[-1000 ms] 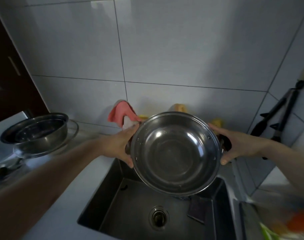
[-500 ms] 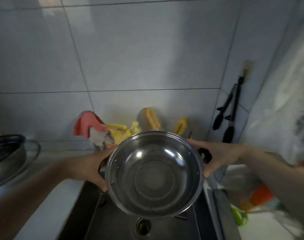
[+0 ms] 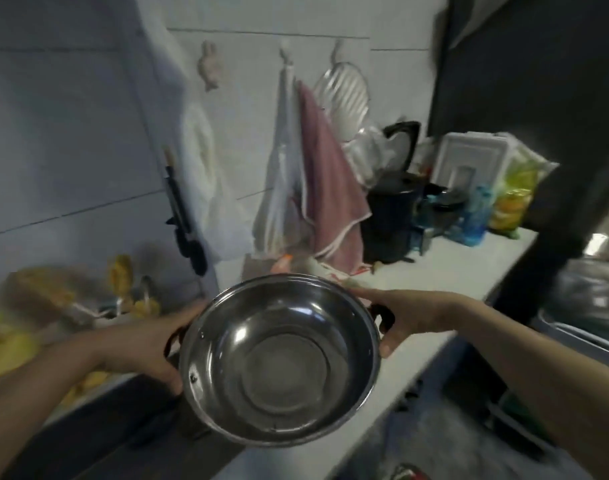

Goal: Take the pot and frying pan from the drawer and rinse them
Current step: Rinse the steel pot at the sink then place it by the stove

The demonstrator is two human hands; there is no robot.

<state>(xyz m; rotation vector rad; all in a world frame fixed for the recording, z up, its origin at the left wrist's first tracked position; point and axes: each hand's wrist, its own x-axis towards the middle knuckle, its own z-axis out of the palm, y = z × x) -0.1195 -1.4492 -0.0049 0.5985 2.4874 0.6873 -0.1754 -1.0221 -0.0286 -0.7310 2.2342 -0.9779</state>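
Gripping one pot (image 3: 279,358), two hands (image 3: 147,344) hold its handles.

Pink towel (image 3: 325,188) hangs on wall; black kettle (image 3: 389,216) on counter (image 3: 445,268).

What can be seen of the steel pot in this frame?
The pot is a round, shiny stainless-steel vessel with a rolled rim, rivets inside its wall and a dark handle on each side. It looks empty, tilted with its opening toward the camera, held in the air. The left hand grips one handle, the right hand the other.
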